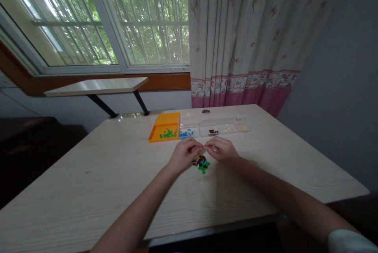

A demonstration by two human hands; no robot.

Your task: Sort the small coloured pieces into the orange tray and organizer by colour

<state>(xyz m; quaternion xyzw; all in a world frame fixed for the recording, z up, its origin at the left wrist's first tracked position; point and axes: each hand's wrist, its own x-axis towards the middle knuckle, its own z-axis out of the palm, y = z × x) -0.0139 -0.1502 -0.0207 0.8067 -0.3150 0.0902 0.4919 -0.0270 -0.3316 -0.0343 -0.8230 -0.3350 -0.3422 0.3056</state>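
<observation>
In the middle of the table, both my hands are closed in pinches, their fingertips meeting. A tiny greenish piece (203, 148) shows between the fingertips; it is too small to make out its shape. My left hand (184, 154) comes in from the left, my right hand (222, 150) from the right. Just below the fingers lies a cluster of small brown, green, blue and cream plastic pieces (202, 163). Its upper left part is partly hidden by my left hand. Whether the cluster's pieces are joined, I cannot tell.
Beyond my hands, an orange tray (167, 118) holds green pieces (169, 133). Blue pieces (186, 133) lie beside it. A clear compartment tray (203, 124) holds brown, cream and yellow pieces. A small dark round object (206, 111) lies near the back edge. A raised shelf (97, 85) stands back left.
</observation>
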